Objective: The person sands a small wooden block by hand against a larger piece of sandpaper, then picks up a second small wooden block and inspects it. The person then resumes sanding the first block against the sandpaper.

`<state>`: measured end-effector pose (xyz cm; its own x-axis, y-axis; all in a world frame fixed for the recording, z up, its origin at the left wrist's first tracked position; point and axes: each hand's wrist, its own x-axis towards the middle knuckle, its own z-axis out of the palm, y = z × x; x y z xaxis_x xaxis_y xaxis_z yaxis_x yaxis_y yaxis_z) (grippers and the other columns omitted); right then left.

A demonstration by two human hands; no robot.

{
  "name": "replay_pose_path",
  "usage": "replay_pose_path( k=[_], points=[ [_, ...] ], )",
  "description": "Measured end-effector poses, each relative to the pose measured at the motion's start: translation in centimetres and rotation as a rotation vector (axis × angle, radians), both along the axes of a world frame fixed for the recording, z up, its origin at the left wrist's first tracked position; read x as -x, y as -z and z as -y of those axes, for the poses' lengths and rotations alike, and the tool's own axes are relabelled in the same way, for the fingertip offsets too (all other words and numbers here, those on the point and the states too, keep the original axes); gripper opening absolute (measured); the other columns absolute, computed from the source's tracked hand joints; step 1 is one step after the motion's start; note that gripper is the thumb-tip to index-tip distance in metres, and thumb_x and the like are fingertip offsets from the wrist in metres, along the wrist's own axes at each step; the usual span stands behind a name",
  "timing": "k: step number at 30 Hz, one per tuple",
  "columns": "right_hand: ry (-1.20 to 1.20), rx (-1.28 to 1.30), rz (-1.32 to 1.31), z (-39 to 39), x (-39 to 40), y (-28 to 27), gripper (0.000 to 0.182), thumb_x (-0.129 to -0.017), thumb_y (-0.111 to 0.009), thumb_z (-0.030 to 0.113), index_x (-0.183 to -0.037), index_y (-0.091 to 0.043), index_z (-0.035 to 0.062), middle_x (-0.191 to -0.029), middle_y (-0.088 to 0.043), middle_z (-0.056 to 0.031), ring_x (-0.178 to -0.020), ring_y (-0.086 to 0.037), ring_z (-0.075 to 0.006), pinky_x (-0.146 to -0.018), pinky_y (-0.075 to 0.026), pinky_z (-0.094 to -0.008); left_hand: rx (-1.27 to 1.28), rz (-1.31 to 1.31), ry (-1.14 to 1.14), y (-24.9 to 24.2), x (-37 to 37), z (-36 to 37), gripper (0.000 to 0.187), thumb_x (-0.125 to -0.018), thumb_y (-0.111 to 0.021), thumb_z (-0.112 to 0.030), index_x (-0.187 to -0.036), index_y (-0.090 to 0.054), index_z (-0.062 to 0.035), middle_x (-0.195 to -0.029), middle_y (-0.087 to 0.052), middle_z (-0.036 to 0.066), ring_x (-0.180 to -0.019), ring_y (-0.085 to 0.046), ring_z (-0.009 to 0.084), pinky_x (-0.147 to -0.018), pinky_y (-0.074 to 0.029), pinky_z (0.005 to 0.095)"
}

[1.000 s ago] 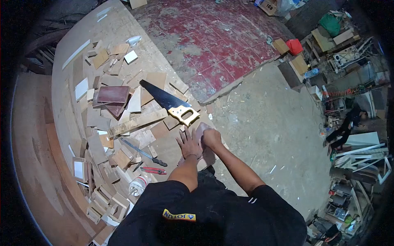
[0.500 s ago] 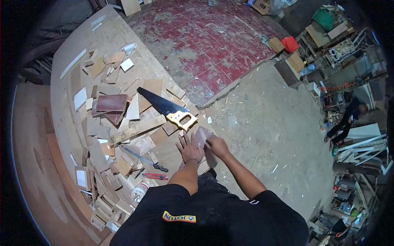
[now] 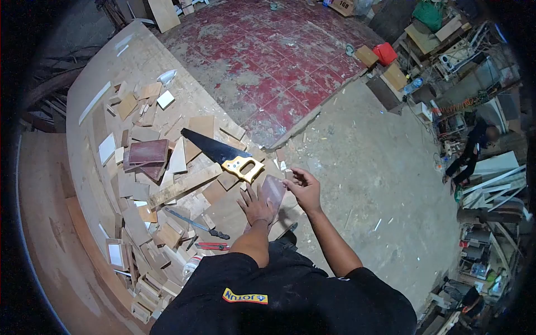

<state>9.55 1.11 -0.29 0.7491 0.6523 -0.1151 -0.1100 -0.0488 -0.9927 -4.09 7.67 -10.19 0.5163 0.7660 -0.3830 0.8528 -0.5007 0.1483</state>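
Note:
A reddish-brown, slightly glossy flat sheet (image 3: 273, 190) lies at the bench edge in front of me. My left hand (image 3: 258, 207) presses flat on its left side, fingers spread. At the sheet's right edge is my right hand (image 3: 304, 191), its fingers half curled and the thumb tip at the edge; a gap shows between thumb and index finger. Just beyond the sheet rests a handsaw (image 3: 223, 156) with a yellow-and-white handle. A black-handled narrow blade tool (image 3: 195, 223) and a red utility knife (image 3: 213, 246) lie left of my left forearm.
Wood offcuts (image 3: 167, 229) and a stack of maroon pieces (image 3: 148, 152) cover much of the workbench (image 3: 178, 100). Red tiled floor (image 3: 268, 72) lies beyond, concrete floor (image 3: 357, 184) to the right. A person (image 3: 472, 148) is at the far right beside white strips (image 3: 491, 195).
My right hand has lifted slightly away and its fist has loosened, with the fingers rising. My left hand stays on the sheet. The whole view has shifted a little.

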Motion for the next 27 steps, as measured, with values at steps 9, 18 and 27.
replay_pose_path(
  k=[9,18,27],
  points=[
    [0.007,-0.012,0.0,-0.2,0.8,0.6,0.035,-0.084,-0.069,-0.004,-0.118,-0.06,-0.0053,-0.093,-0.066,-0.0083,-0.081,-0.067,-0.0144,-0.07,-0.057,-0.0262,-0.037,0.002,0.007,0.8,0.2,0.1,0.071,-0.092,-0.048,-0.043,-0.154,-0.02,-0.0206,-0.161,-0.005,0.015,-0.147,-0.006,0.0412,-0.115,-0.008,0.0611],
    [-0.018,-0.047,-0.277,-0.4,1.1,1.0,0.023,-0.09,-0.05,0.002,-0.111,-0.058,-0.0035,-0.087,-0.065,-0.0104,-0.07,-0.063,-0.0158,-0.064,-0.053,-0.0292,-0.013,0.036,-0.015,0.4,0.3,0.1,0.07,-0.092,-0.048,-0.043,-0.154,-0.023,-0.0205,-0.161,-0.007,0.015,-0.147,-0.007,0.0401,-0.115,-0.009,0.0613],
    [-0.141,-0.202,-0.721,-0.2,1.4,1.3,0.025,-0.096,-0.047,0.027,-0.101,-0.057,0.0043,-0.074,-0.056,-0.007,-0.055,-0.048,-0.0153,-0.052,-0.039,-0.0293,-0.026,0.059,-0.016,0.7,0.4,0.2,0.07,-0.092,-0.048,-0.043,-0.154,-0.023,-0.0204,-0.161,-0.007,0.015,-0.147,-0.006,0.0402,-0.115,-0.009,0.0614]
  ],
)
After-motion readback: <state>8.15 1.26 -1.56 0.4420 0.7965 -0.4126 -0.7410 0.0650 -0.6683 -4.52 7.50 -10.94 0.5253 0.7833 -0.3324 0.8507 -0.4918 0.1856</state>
